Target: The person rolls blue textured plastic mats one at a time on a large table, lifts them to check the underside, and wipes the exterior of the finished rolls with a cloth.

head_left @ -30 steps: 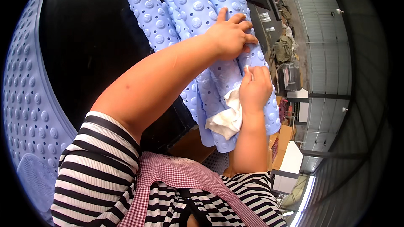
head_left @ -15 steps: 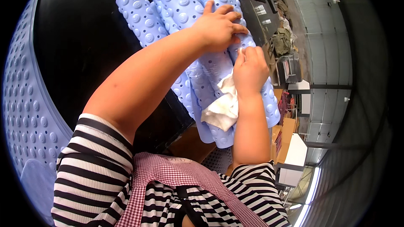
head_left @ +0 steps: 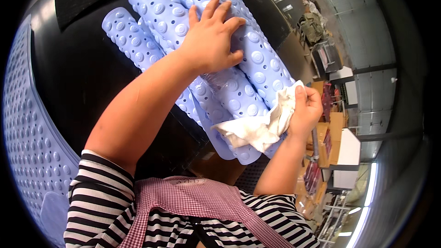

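Observation:
Several light-blue rubber bath mats with round bumps and small holes lie rolled up side by side; the rightmost rolled mat point(head_left: 266, 69) is the longest in view. My left hand point(head_left: 209, 39) rests on the rolls with its fingers spread, pressing on them from above. Clear film shows around the middle roll just below that hand. Pinched between the thumb and fingers of my right hand point(head_left: 305, 110) is a white cloth point(head_left: 252, 131). It drapes across the near ends of the rolls and covers part of them.
The rolls lie on a black table point(head_left: 64, 78). At the far left a flat light-blue mat point(head_left: 34, 119) curves along the picture's rim. Cardboard boxes point(head_left: 337, 133) and a green bag point(head_left: 312, 27) stand beyond the table on the right.
My right hand has moved right and toward me, drawing the cloth out wider across the near ends. The left hand has shifted slightly left, and the rolls appear further left in view.

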`<state>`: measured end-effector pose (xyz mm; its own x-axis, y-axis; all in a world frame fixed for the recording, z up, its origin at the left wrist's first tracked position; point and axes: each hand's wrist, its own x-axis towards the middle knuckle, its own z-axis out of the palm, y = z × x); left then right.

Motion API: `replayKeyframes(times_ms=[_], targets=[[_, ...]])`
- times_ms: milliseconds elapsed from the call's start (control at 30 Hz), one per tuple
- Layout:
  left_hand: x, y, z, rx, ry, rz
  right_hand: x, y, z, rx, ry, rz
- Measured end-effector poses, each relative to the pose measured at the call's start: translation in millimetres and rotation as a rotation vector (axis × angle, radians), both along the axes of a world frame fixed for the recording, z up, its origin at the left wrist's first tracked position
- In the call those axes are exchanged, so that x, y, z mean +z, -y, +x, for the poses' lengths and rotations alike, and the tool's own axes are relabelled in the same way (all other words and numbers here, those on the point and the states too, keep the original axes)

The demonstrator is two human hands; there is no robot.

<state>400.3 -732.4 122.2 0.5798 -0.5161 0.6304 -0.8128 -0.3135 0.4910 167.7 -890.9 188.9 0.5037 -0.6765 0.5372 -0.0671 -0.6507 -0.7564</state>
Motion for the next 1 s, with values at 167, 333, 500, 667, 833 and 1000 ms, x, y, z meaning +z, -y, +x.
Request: replayKeyframes(times_ms=[167,333,500,667,833,1000], targets=[[7,1,1,-0.080,0.137,-0.041,0,-5,-4,0.056,0.007,0.073],[20,-3,14,-0.163,0.252,-0.007,0,-9,-3,0.092,0.047,0.038],[17,-8,16,-0.206,0.243,0.033,-1,-11,-4,0.069,0.047,0.053],[16,-4,12,-0.169,0.257,0.033,-2,-9,-5,0.110,0.062,0.019],[15,-4,5,-0.183,0.248,0.025,-3,-11,-4,0.136,0.096,0.045],[6,5,0,-0.127,0.229,-0.042,-3,-13,-5,0.150,0.095,0.043]])
